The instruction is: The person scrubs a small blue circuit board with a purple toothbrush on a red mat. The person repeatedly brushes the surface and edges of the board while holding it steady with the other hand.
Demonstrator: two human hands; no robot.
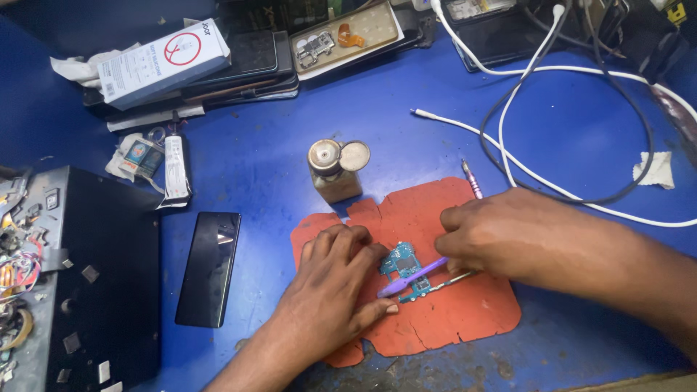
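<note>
Left hand [330, 290] at about 7 o'clock on the torn orange work mat [465, 319], knuckles curled, fingertips pressing down on the small teal circuit board [404, 264] at the mat's centre, thumb stretched out flat along the lower edge; pinning rather than gripping. Right hand [501, 236] at 3 o'clock, fingers closed around a purple-handled brush [412, 278], its tip laid across the board, with thin metal tweezers [449, 280] lying just under the same hand; whether also held, cannot tell. Further left, at 9 o'clock, a black phone [209, 267] face down on the blue bench [261, 167], beside a black box [102, 290] with loose wiring. At 12 o'clock, a small metal-capped bottle [334, 170], lid flipped open, touching the mat's top edge. At 1 o'clock, a screwdriver [472, 180]; beyond, at 2 o'clock, white and black cables [537, 72]. Seemingly mid-clean of the board: next, probably short light strokes with 1 hand while the other keeps the board from sliding.
</note>
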